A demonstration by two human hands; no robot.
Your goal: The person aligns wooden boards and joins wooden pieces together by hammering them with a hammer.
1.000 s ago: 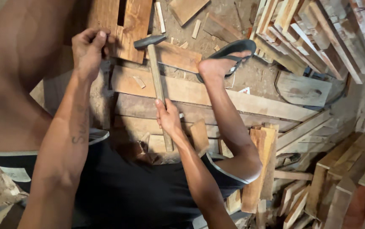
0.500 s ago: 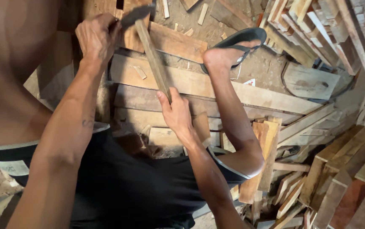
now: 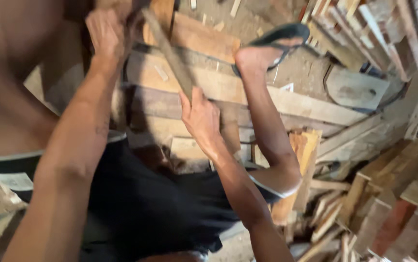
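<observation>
We grip a hammer's wooden handle (image 3: 170, 53) in our right hand (image 3: 201, 116), fingers wrapped tight around its lower end, the shaft slanting up and to the left. The hammer's head is lost in blur and shadow at the top edge, so we cannot tell exactly where it sits. Our left hand (image 3: 104, 31) is curled closed at the top of the view, pressed on the upper wooden piece (image 3: 163, 14) close by the top of the handle; whether it pinches a nail there we cannot tell.

Below the hands lie several long planks (image 3: 209, 82) laid side by side across the dirt floor (image 3: 306, 68), with a shorter board (image 3: 204, 36) resting across them. Our right foot in a dark sandal (image 3: 272, 43) is planted on the planks, pinning them down. A heap of scrap wood offcuts (image 3: 388, 194) fills the right side.

As for progress, we judge the hammering to be under way: the boards are already stacked in place and held, but no driven nail heads show clearly, so how much fastening is done remains unclear.
</observation>
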